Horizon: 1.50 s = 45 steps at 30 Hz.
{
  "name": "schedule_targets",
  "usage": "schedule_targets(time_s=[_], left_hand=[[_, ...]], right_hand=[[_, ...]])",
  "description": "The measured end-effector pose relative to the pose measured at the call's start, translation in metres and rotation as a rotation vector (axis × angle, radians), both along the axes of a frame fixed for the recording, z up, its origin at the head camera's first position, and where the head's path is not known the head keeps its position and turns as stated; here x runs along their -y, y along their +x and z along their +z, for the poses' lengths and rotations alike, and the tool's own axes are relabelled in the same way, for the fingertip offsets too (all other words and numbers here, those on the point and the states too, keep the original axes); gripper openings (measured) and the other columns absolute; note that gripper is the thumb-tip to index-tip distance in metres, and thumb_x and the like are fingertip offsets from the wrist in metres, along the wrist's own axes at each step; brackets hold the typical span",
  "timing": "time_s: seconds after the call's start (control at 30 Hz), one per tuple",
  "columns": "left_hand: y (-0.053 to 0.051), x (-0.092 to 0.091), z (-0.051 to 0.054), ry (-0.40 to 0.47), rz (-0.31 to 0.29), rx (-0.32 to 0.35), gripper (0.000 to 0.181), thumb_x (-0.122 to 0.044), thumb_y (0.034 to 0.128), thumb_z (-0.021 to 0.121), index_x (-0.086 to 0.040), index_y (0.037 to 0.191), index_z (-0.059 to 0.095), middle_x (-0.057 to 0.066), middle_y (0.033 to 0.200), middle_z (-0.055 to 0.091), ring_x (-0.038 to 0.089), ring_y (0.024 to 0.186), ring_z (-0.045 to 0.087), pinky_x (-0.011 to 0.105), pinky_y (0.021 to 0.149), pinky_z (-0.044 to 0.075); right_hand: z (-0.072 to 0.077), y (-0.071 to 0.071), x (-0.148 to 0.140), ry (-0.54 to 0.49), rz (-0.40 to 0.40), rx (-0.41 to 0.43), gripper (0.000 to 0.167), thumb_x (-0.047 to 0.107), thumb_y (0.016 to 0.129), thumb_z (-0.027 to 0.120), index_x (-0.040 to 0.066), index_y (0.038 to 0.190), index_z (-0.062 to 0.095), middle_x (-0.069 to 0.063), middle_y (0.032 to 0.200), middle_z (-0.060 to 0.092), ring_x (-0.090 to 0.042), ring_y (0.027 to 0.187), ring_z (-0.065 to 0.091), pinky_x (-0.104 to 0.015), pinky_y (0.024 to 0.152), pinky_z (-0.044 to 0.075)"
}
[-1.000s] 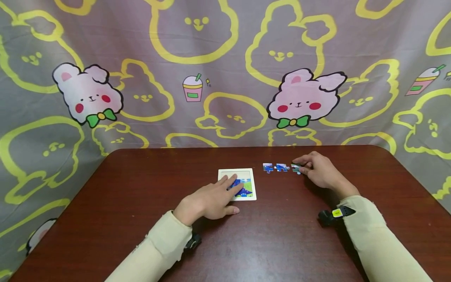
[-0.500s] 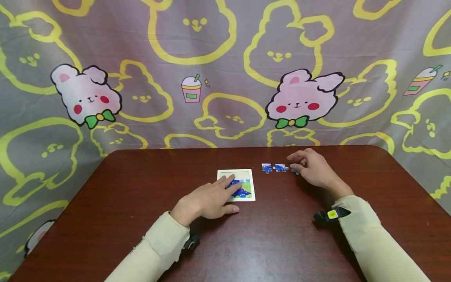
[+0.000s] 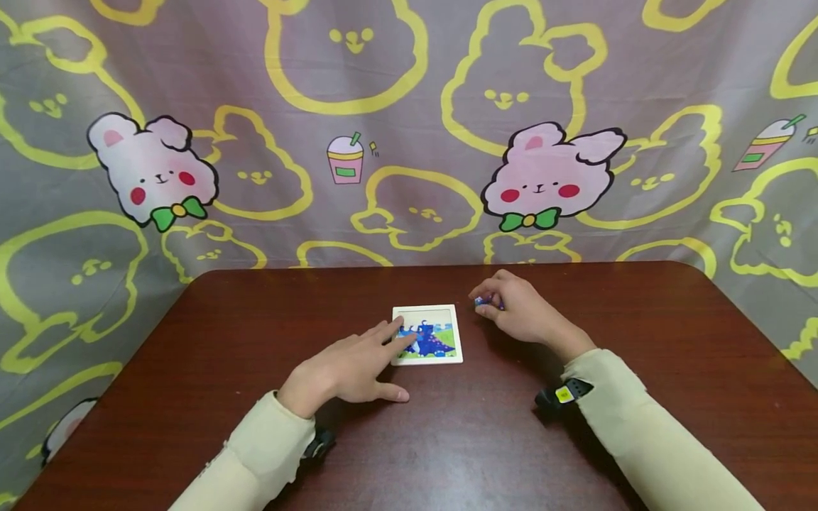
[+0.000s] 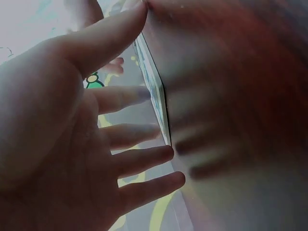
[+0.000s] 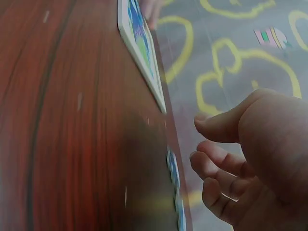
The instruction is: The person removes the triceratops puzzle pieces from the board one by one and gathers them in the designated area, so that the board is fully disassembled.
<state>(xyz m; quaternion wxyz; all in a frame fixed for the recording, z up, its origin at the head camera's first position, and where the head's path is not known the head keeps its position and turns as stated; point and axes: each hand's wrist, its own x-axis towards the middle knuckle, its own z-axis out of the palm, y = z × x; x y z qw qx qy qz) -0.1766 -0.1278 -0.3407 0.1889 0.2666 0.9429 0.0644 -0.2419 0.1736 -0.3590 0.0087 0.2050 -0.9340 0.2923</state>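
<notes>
A small white-framed jigsaw puzzle [image 3: 429, 316] lies mid-table in the head view. Its lower part shows a blue dinosaur picture, while a bare cream strip runs along the top. My left hand [image 3: 351, 363] reaches over its left edge with spread, straight fingers; whether they press on it I cannot tell. Right of the puzzle, my right hand [image 3: 527, 311] hovers over loose puzzle pieces, fingers loosely bent. One blue jigsaw piece [image 3: 479, 302] peeks out by the fingertips; the others are mostly hidden. In the right wrist view, jigsaw pieces [image 5: 173, 168] lie on the table, apart from the fingers.
The dark red-brown wooden table [image 3: 447, 440] has a far edge close behind the pieces. A grey curtain [image 3: 409, 135] with yellow outlines and cartoon rabbits hangs behind it. Black wrist cameras sit under both cuffs.
My right hand has moved left from the rightmost loose piece to above the leftmost one. My left hand has slid left, uncovering more of the dinosaur picture.
</notes>
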Motion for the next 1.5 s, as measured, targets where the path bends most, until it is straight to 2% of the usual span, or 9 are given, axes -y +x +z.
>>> schedule_targets(time_s=[0.17, 0.33, 0.5, 0.63, 0.83, 1.03, 1.37, 1.5], left_hand=[[0.003, 0.006, 0.003, -0.009, -0.016, 0.001, 0.091, -0.059, 0.0951, 0.073, -0.029, 0.169, 0.03, 0.006, 0.18, 0.016, 0.033, 0.165, 0.025, 0.06, 0.125, 0.036], [0.005, 0.011, 0.004, -0.02, -0.032, 0.002, 0.09, -0.06, 0.0942, 0.074, -0.028, 0.168, 0.033, 0.008, 0.18, 0.016, 0.033, 0.164, 0.028, 0.061, 0.124, 0.037], [0.007, 0.016, 0.004, -0.01, -0.029, -0.001, 0.091, -0.06, 0.0939, 0.075, -0.027, 0.168, 0.033, 0.009, 0.18, 0.016, 0.034, 0.162, 0.031, 0.063, 0.122, 0.038], [0.008, 0.019, 0.004, -0.003, -0.041, -0.007, 0.093, -0.059, 0.0946, 0.074, -0.03, 0.17, 0.028, 0.01, 0.18, 0.015, 0.037, 0.158, 0.039, 0.064, 0.119, 0.042], [0.008, 0.019, 0.005, 0.007, -0.05, -0.027, 0.094, -0.059, 0.0941, 0.075, -0.034, 0.17, 0.025, 0.011, 0.179, 0.018, 0.04, 0.149, 0.05, 0.062, 0.116, 0.046], [0.007, 0.018, 0.005, 0.001, -0.049, -0.025, 0.092, -0.057, 0.0943, 0.075, -0.03, 0.169, 0.03, 0.009, 0.179, 0.019, 0.038, 0.154, 0.044, 0.062, 0.117, 0.045], [0.009, 0.017, 0.003, 0.003, -0.037, -0.008, 0.091, -0.054, 0.0961, 0.075, -0.028, 0.17, 0.029, 0.011, 0.179, 0.017, 0.039, 0.157, 0.04, 0.061, 0.118, 0.044], [0.009, 0.016, 0.002, 0.004, -0.046, -0.006, 0.091, -0.053, 0.0969, 0.074, -0.027, 0.17, 0.027, 0.011, 0.18, 0.016, 0.039, 0.158, 0.038, 0.061, 0.118, 0.044]], right_hand=[[0.003, 0.003, 0.031, 0.006, 0.091, -0.032, 0.024, 0.015, 0.097, 0.077, 0.009, 0.121, 0.078, -0.01, 0.11, 0.066, -0.019, 0.089, 0.058, -0.034, 0.08, 0.051], [-0.002, 0.007, 0.058, -0.014, 0.186, -0.014, 0.028, 0.018, 0.097, 0.078, 0.007, 0.123, 0.077, -0.01, 0.109, 0.065, -0.013, 0.085, 0.06, -0.03, 0.077, 0.052], [-0.004, 0.01, 0.079, -0.017, 0.226, 0.018, 0.032, 0.02, 0.098, 0.079, 0.006, 0.126, 0.075, -0.009, 0.113, 0.065, -0.012, 0.087, 0.062, -0.029, 0.078, 0.055], [-0.006, 0.011, 0.089, 0.009, 0.237, 0.033, 0.032, 0.02, 0.098, 0.078, 0.007, 0.128, 0.075, -0.009, 0.114, 0.066, -0.013, 0.089, 0.062, -0.031, 0.08, 0.056], [-0.01, 0.011, 0.094, 0.024, 0.211, 0.057, 0.031, 0.021, 0.098, 0.078, 0.007, 0.126, 0.076, -0.009, 0.117, 0.065, -0.016, 0.093, 0.063, -0.039, 0.09, 0.057], [-0.013, 0.01, 0.096, 0.005, 0.16, 0.09, 0.03, 0.019, 0.097, 0.08, 0.008, 0.124, 0.075, -0.009, 0.117, 0.065, -0.018, 0.097, 0.063, -0.043, 0.095, 0.057], [-0.014, 0.008, 0.101, -0.018, 0.112, 0.121, 0.016, 0.016, 0.093, 0.083, 0.013, 0.108, 0.077, -0.007, 0.112, 0.066, -0.018, 0.095, 0.06, -0.043, 0.094, 0.055], [-0.014, 0.008, 0.102, -0.021, 0.098, 0.119, 0.015, 0.013, 0.092, 0.084, 0.012, 0.105, 0.077, -0.007, 0.108, 0.067, -0.018, 0.097, 0.062, -0.043, 0.096, 0.056]])
